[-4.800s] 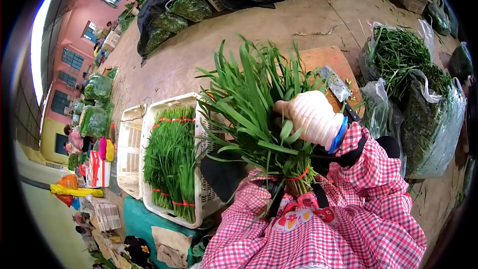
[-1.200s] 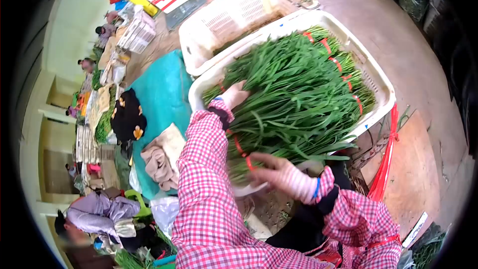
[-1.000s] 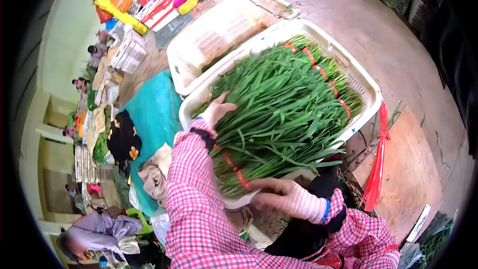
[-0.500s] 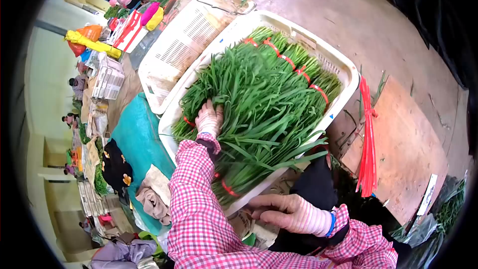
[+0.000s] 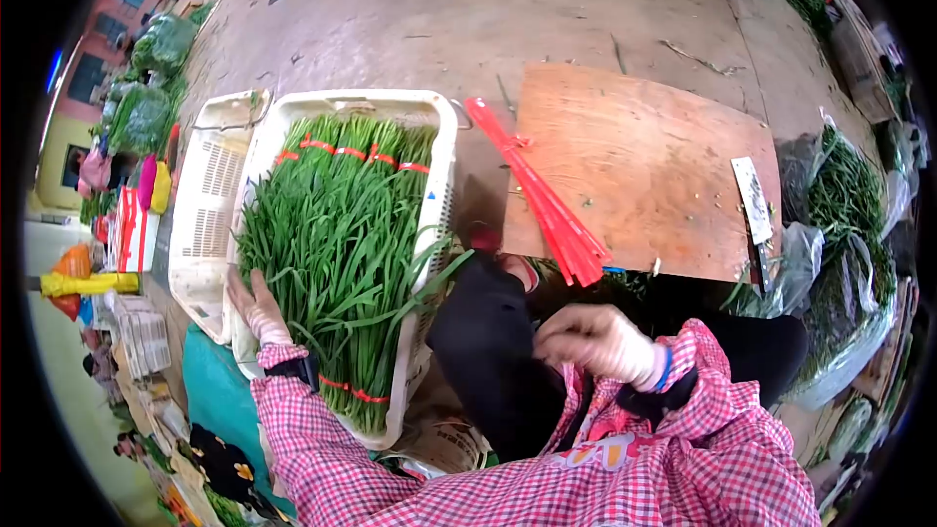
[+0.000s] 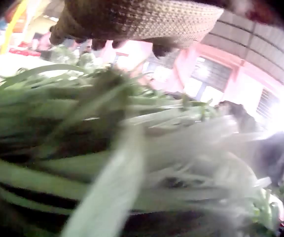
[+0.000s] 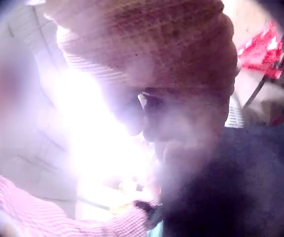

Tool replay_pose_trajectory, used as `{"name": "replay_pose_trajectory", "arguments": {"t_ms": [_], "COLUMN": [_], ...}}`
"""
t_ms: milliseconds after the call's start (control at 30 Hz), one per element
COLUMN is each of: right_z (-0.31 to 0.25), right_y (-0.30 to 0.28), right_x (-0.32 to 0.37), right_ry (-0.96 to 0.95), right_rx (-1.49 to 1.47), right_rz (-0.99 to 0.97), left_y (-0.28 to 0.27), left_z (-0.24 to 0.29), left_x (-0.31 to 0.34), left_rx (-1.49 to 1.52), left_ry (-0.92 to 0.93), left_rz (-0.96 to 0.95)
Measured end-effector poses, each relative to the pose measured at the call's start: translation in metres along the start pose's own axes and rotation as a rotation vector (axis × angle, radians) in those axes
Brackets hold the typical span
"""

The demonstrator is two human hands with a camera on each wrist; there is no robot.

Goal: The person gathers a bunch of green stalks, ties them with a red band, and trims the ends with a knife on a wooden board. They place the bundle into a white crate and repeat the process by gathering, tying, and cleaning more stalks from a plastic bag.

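Observation:
Bundles of garlic chives, long flat green leaves tied with red bands, fill a white plastic crate. At the crate's left side, my gloved left hand touches the edge of the leaves with its fingers extended. In the left wrist view that left hand spans the top, above blurred leaves. My right hand hovers in front of my body by the dark-clad knee, fingers loosely bent and nothing visible in them. Glare washes out much of the right wrist view around the right hand.
Right of the crate lies a wooden board with a cleaver at its right edge. A bunch of red ties lies across its left edge. Another white crate adjoins on the left. Bagged greens stand far right.
The chive bundle held upright earlier is gone from the right hand. The left hand has moved from on top of the leaves to the crate's left side; the right hand has drawn back from the crate.

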State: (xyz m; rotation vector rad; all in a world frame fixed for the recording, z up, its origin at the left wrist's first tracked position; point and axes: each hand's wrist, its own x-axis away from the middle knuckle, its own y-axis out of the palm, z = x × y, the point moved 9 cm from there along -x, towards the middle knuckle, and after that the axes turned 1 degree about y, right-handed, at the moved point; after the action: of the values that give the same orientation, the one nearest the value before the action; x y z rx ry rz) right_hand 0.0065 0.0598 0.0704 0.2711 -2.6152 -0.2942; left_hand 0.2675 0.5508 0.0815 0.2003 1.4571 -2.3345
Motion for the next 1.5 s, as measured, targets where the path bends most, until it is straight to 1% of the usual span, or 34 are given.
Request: {"name": "replay_pose_trajectory", "arguments": {"t_ms": [67,100,133,200,233,267,300,333,367,400,433,467,500,567,600,633,667,733,767,867,900,933,1000,1033,1067,1133,1200,1233,1267,1300,1367,1400,1433,1500], "right_z": [0.031,0.028,0.020,0.003,0.003,0.002,-0.001,-0.001,0.006,0.013,0.021,0.031,0.040,0.035,0.032,0.024,0.025,0.033,0.044,0.085,0.100,0.116,0.137,0.149,0.158,0.173,0.167,0.163,0.158,0.152,0.137,0.131,0.132,0.126], "right_y": [-0.064,-0.091,-0.113,-0.128,-0.131,-0.132,-0.130,-0.129,-0.130,-0.130,-0.130,-0.131,-0.134,-0.137,-0.138,-0.140,-0.143,-0.151,-0.155,-0.148,-0.145,-0.140,-0.143,-0.151,-0.162,-0.179,-0.184,-0.186,-0.187,-0.187,-0.184,-0.185,-0.186,-0.189], "right_x": [0.015,0.024,0.029,0.026,0.018,0.007,-0.002,-0.013,-0.029,-0.044,-0.055,-0.067,-0.076,-0.072,-0.067,-0.055,-0.051,-0.040,-0.039,-0.002,0.019,0.043,0.101,0.127,0.153,0.195,0.219,0.225,0.227,0.228,0.230,0.232,0.235,0.242], "right_ry": [0.012,-0.030,-0.076,-0.264,-0.237,-0.189,-0.204,-0.216,-0.174,-0.080,-0.007,0.063,-0.003,0.011,0.022,-0.019,-0.017,-0.002,-0.078,0.106,0.170,0.231,0.336,0.290,0.243,0.132,0.076,0.048,0.022,-0.005,-0.009,-0.010,0.045,0.150], "right_rx": [0.033,0.245,0.454,0.767,0.772,0.831,0.936,1.042,1.123,1.208,1.231,1.254,1.264,1.153,1.096,0.953,0.885,0.750,0.738,0.258,0.117,-0.027,-0.226,-0.309,-0.390,-0.631,-0.726,-0.732,-0.737,-0.740,-0.646,-0.599,-0.510,-0.325], "right_rz": [0.342,0.497,0.651,0.789,0.803,0.773,0.768,0.764,0.718,0.657,0.594,0.529,0.551,0.589,0.607,0.640,0.634,0.626,0.631,0.455,0.414,0.374,0.455,0.514,0.577,0.677,0.699,0.688,0.671,0.651,0.607,0.591,0.564,0.525], "left_y": [-0.028,-0.034,-0.031,-0.015,0.006,0.014,0.033,0.075,0.116,0.135,0.170,0.180,0.212,0.276,0.290,0.287,0.282,0.281,0.281,0.278,0.281,0.288,0.301,0.302,0.303,0.288,0.245,0.223,0.247,0.286,0.288,0.255,0.227,0.211], "left_z": [0.107,0.153,0.187,0.249,0.271,0.307,0.324,0.330,0.334,0.349,0.356,0.368,0.367,0.349,0.347,0.354,0.359,0.366,0.369,0.379,0.379,0.378,0.374,0.376,0.376,0.396,0.438,0.459,0.454,0.444,0.457,0.474,0.492,0.506], "left_x": [0.019,0.034,0.046,0.068,0.079,0.091,0.105,0.110,0.117,0.133,0.144,0.162,0.177,0.198,0.211,0.224,0.234,0.243,0.247,0.247,0.246,0.243,0.239,0.235,0.231,0.229,0.234,0.244,0.254,0.271,0.310,0.334,0.354,0.362], "left_rx": [0.076,0.112,0.130,0.309,0.718,0.368,0.456,0.516,0.558,0.511,0.379,0.280,0.325,0.051,-0.056,-0.044,-0.030,-0.073,-0.095,-0.179,-0.221,-0.224,-0.230,-0.259,-0.209,-0.327,-0.278,-0.191,0.210,0.607,1.057,1.116,1.175,1.177], "left_ry": [0.202,0.299,0.399,0.515,0.543,0.693,0.734,0.653,0.548,0.531,0.519,0.514,0.490,0.370,0.358,0.321,0.284,0.379,0.426,0.586,0.616,0.632,0.669,0.696,0.686,0.698,0.766,0.877,0.697,0.482,0.297,0.361,0.426,0.446], "left_rz": [0.039,0.063,0.063,-0.020,-0.180,-0.156,-0.205,-0.412,-0.602,-0.649,-0.713,-0.691,-0.844,-0.899,-0.889,-0.863,-0.840,-0.763,-0.728,-0.625,-0.605,-0.623,-0.668,-0.691,-0.709,-0.728,-0.580,-0.446,-0.712,-0.956,-1.250,-1.325,-1.407,-1.503]}}
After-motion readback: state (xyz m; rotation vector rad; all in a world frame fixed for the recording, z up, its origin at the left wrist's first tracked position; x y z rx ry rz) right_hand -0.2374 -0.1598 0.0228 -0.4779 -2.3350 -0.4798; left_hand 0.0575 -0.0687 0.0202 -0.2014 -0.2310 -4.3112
